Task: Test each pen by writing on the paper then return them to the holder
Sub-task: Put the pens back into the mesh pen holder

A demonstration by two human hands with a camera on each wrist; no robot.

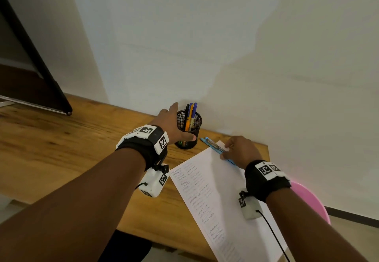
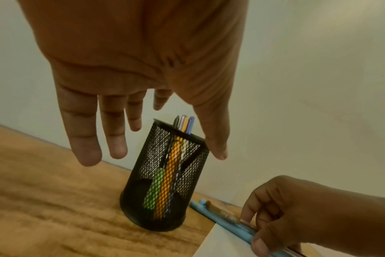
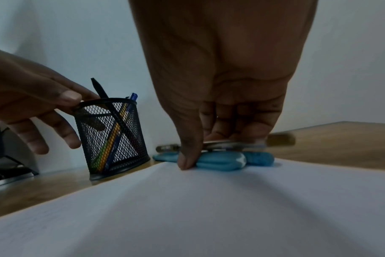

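Observation:
A black mesh holder (image 1: 189, 123) (image 2: 165, 173) (image 3: 112, 135) stands on the wooden desk (image 1: 61, 148) by the wall, with several pens (image 1: 191, 111) (image 2: 184, 123) upright in it. My left hand (image 1: 169, 121) (image 2: 130, 107) spans it with straight fingers, and the thumb (image 3: 68, 97) touches the rim. Right of the holder, a bundle of light blue and clear pens (image 1: 213, 144) (image 2: 222, 213) (image 3: 222, 161) lies on the top edge of the written-on paper (image 1: 221, 190) (image 3: 187, 208). My right hand (image 1: 240, 148) (image 2: 286, 208) (image 3: 220, 121) pinches this bundle between thumb and curled fingers.
A dark screen (image 1: 30, 77) leans at the back left of the desk. The white wall runs close behind the holder. The desk's right edge lies just past my right hand, with a pink stool (image 1: 311, 200) below it.

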